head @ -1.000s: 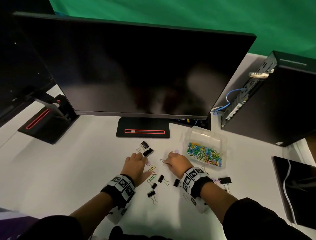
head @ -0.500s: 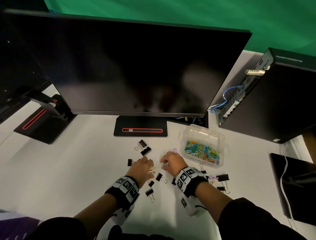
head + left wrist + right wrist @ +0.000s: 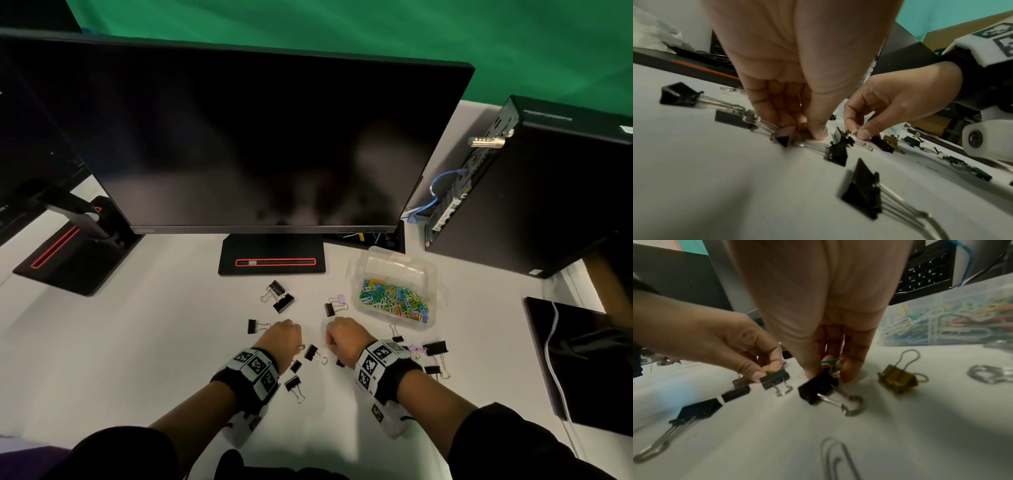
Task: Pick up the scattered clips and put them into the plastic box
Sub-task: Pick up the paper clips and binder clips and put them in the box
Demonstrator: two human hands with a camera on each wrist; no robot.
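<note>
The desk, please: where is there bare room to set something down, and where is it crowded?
Bare desk lies left of the left hand, below the side monitor base. Another bare strip runs between the plastic box and the dark slab. Binder clips crowd both hands, the right hand included.

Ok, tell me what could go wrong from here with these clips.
The left hand pinches a yellowish paper clip and the right hand a green paper clip, both low among black binder clips; reaching for more could shake a held one loose. The plastic box sits off to the right, so the left hand's clip might drop short of its rim.
</note>
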